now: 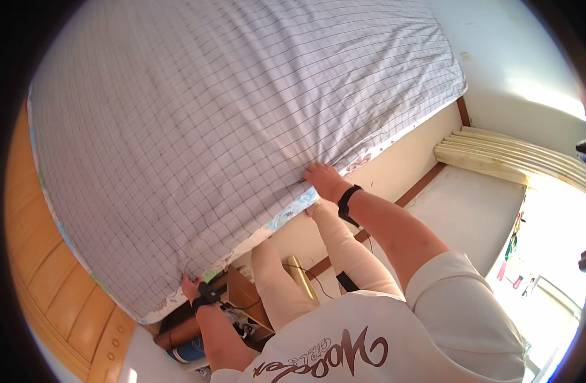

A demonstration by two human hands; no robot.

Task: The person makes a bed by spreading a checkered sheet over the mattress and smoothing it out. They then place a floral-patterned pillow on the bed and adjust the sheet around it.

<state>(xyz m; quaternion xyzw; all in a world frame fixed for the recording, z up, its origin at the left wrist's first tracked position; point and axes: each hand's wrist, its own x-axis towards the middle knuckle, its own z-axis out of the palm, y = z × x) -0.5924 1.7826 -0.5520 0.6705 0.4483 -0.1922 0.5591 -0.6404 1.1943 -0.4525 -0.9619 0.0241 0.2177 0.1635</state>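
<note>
A light grey checked bed sheet (178,134) spreads over a mattress, with creases fanning out from its near edge. My right hand (324,179) grips the sheet at that edge, its fingers partly hidden in the fabric. Farther left along the same edge, my left hand (191,287) holds a pinch of the sheet, its fingertips partly out of sight. Between the hands, a floral-patterned layer (293,209) shows beneath the sheet. Both wrists wear black bands.
A wooden headboard (68,282) borders the bed at left. Below my left hand stands a wooden cabinet (245,292) with things inside. A gold-coloured cylinder (302,277) and a cable lie by my legs. Yellowish curtains (489,155) hang at right beside a bright window.
</note>
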